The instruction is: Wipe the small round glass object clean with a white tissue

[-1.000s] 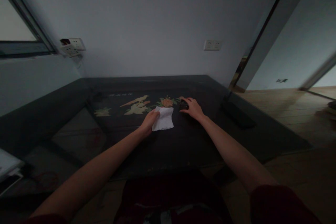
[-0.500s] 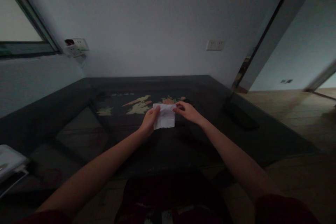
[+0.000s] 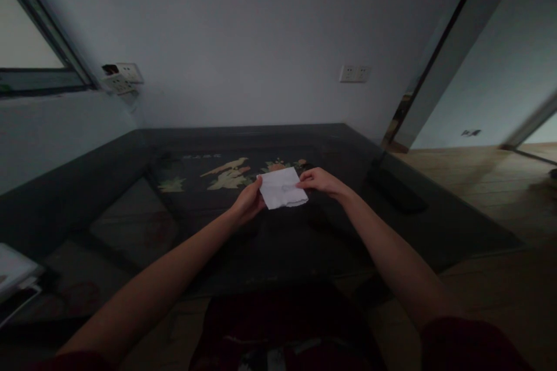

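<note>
A small, creased sheet of white paper (image 3: 282, 187) is held between my two hands, above the dark glossy table. My left hand (image 3: 250, 203) grips its left edge, thumb at the upper left corner and the other fingers partly hidden beneath. On the opposite side, my right hand (image 3: 321, 181) pinches the right edge between thumb and fingers. The sheet is tilted, and its lower edge looks uneven, perhaps folded or torn.
The dark table (image 3: 278, 261) bears a bird-and-flower picture (image 3: 228, 177). A dark flat object (image 3: 398, 190) lies on its right side. At the far left sits a white device (image 3: 17, 269) with a cable. A wall socket (image 3: 354, 73) is behind.
The paper has turned so that its right side sits farther right and it appears wider. My right hand has moved slightly right with the edge; my left hand keeps its hold.
</note>
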Tool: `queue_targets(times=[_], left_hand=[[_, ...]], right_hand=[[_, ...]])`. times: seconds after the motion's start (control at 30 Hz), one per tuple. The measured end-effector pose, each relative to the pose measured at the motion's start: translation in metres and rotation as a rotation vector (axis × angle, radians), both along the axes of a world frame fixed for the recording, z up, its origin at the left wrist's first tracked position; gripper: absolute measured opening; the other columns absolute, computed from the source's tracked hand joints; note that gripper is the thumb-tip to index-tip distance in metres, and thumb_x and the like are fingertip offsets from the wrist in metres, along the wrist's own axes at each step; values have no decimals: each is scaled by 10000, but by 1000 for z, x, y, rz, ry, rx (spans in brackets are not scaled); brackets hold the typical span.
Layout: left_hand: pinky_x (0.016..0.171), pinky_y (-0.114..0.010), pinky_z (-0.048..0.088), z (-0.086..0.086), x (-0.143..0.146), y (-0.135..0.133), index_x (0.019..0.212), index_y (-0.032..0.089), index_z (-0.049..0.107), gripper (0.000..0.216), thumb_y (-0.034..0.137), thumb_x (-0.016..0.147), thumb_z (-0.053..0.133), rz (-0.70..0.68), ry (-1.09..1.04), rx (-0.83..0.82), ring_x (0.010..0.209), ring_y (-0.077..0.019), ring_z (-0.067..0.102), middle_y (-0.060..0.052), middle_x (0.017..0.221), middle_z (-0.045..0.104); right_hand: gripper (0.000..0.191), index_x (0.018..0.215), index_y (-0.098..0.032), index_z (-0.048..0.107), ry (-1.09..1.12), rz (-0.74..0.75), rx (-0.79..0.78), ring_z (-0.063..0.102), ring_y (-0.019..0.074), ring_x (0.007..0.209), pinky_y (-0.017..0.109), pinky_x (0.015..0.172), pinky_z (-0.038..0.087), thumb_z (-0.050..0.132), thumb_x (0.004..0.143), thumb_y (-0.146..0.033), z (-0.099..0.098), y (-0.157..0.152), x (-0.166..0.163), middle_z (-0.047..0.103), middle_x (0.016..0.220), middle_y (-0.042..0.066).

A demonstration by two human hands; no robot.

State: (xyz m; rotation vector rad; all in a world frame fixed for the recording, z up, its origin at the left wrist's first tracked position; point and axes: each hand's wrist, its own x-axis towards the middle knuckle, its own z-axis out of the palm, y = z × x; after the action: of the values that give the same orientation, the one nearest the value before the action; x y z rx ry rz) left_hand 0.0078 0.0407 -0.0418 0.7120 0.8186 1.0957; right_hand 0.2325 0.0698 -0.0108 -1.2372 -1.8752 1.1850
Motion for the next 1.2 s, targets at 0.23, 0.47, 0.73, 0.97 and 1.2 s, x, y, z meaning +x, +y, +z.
queue_targets(times=[0.23,0.47,0.73,0.97,1.2], left_hand=[[839,-319,523,1,-7,-3,1169,155,571,306,313,933,456,70,346,409,923,-183,674,-111,1019,701],[1034,-370,406,15,18,-28,1119,192,634,279,252,894,481,-231,970,1084,1139,-217,567,-104,1182,631],[1099,-366,348,-5,71,-4,1303,117,519,430,292,919,433,-314,1314,1197,1289,-251,453,-157,1380,501],[1146,-464,232,-22,84,1,1406,92,403,550,390,944,391,-459,1512,1166,1403,-294,314,-209,1500,351],[1156,-514,163,-20,87,-14,1470,146,311,627,485,943,328,-494,1584,1093,1444,-298,214,-166,1557,239]], right_hand=[[222,680,-156,666,-104,-89,-35,520,113,550,255,529,385,710,652,-372,17,-4,43,611,595,10],[258,654,-160,666,-270,-151,-180,535,116,522,238,480,358,731,633,-409,-2,-18,103,619,557,15],[309,603,-156,624,-321,-165,-176,515,98,478,225,479,361,727,662,-441,-18,-20,104,583,494,-3],[221,835,-148,677,-544,-325,146,598,164,612,291,601,466,669,770,-359,-18,-24,101,653,683,50],[455,1280,-212,571,-661,20,577,504,278,1255,469,1062,376,545,879,-424,-30,-43,90,558,1339,133]])
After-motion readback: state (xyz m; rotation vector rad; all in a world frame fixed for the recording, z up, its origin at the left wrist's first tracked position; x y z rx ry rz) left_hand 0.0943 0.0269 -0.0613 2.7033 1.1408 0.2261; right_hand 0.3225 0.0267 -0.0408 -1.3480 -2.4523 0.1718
